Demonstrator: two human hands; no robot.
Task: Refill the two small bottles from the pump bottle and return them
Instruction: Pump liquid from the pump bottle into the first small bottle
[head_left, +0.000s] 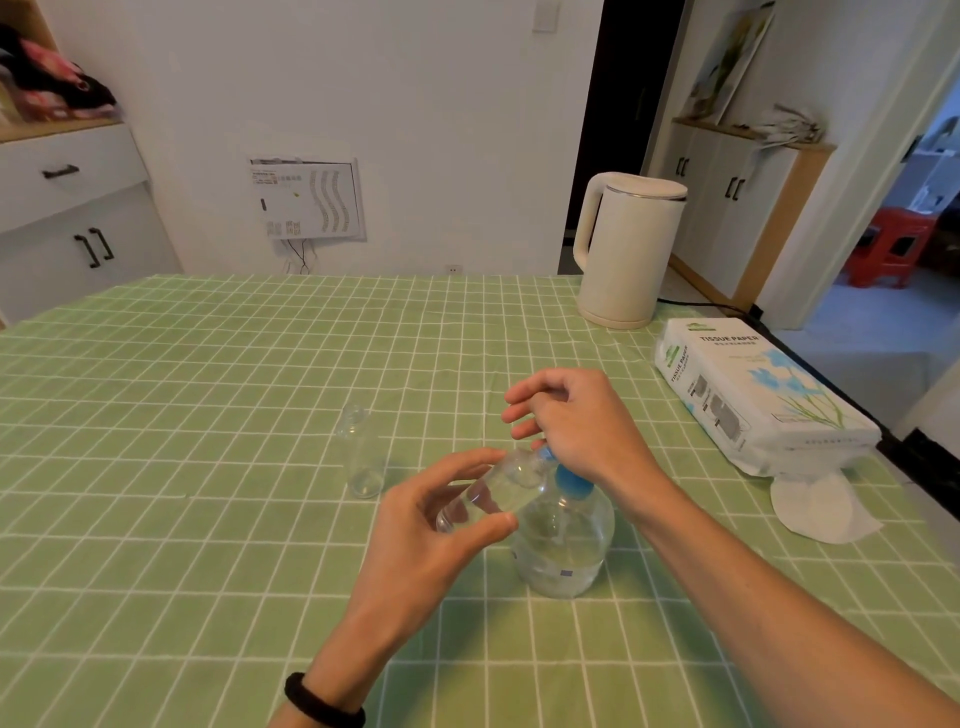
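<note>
At six o'clock on the green checked tabletop (208, 364), the left hand (431, 525) grips a small clear plastic bottle (493, 491) (light, probably slippery, best pinched mid-body) tilted against the blue-topped clear pump bottle (563, 545), whose head the right hand (576, 421) presses, fingers loosely curled.

Soft, even indoor light; faint shadows; wide-angle bending at edges; slight softness overall; dark doorway behind.
</note>
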